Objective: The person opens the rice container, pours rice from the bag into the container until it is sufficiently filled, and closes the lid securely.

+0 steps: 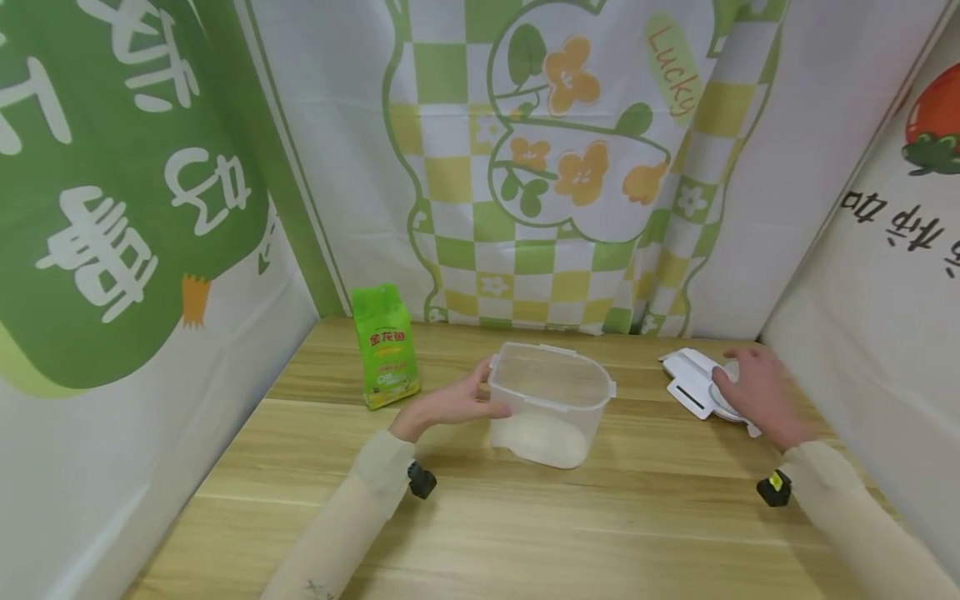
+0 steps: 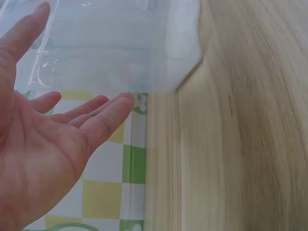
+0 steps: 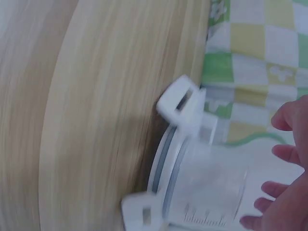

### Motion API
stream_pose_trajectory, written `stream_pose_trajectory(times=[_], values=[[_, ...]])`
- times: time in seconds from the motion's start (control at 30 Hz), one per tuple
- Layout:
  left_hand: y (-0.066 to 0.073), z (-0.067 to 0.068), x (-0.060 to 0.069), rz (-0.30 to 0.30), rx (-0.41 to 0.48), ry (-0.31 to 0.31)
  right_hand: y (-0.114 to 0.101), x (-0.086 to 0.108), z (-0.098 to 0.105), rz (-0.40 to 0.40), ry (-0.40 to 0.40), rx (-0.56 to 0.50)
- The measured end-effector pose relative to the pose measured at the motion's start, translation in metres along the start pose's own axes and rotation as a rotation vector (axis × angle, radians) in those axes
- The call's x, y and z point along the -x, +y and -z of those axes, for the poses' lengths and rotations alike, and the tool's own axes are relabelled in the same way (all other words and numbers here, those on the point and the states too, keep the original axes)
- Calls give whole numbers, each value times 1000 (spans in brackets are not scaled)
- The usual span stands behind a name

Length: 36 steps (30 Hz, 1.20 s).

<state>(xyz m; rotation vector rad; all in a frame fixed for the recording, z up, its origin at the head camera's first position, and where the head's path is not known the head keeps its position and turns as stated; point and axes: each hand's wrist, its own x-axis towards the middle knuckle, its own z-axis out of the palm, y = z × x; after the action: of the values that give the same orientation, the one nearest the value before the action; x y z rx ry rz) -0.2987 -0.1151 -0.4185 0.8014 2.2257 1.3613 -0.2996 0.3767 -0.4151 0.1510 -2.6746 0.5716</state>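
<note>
A clear plastic container (image 1: 551, 392) without a lid stands upright on the table, something whitish showing in its lower part. At its left side is my left hand (image 1: 459, 402), thumb and fingers spread about the corner. In the left wrist view the fingers of that hand (image 2: 57, 130) are loosely extended beside the container wall (image 2: 101, 53); whether they touch it I cannot tell. Over a white lid with side clips (image 1: 693, 383), lying at the far right, hovers my right hand (image 1: 761, 392). Its fingers (image 3: 274, 189) are spread and slightly bent, near the lid's clear part (image 3: 207, 178).
A green printed bag (image 1: 386, 350) stands upright at the back left of the wooden table (image 1: 525, 533). A checked curtain (image 1: 465, 183) hangs along the back edge, with printed cloth walls on the left (image 1: 180, 400) and right (image 1: 885, 317).
</note>
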Motion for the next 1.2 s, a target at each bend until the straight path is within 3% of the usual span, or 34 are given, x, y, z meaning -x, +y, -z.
stream_pose_trajectory(times=[0.37, 0.67, 0.87, 1.03, 1.2], values=[[-1, 9, 8, 7, -10, -18, -46, 3, -22, 110, -38, -204], [-9, 17, 19, 35, -28, 20, -78, 11, -35, 159, -206, -362], [-6, 24, 26, -14, -71, 72, -96, 17, -44, 195, -307, -412], [-8, 37, 37, -4, -151, 112, -108, 22, -52, 242, -430, -512], [-13, 55, 52, 38, -111, 96, -119, 26, -57, 285, -498, -569]])
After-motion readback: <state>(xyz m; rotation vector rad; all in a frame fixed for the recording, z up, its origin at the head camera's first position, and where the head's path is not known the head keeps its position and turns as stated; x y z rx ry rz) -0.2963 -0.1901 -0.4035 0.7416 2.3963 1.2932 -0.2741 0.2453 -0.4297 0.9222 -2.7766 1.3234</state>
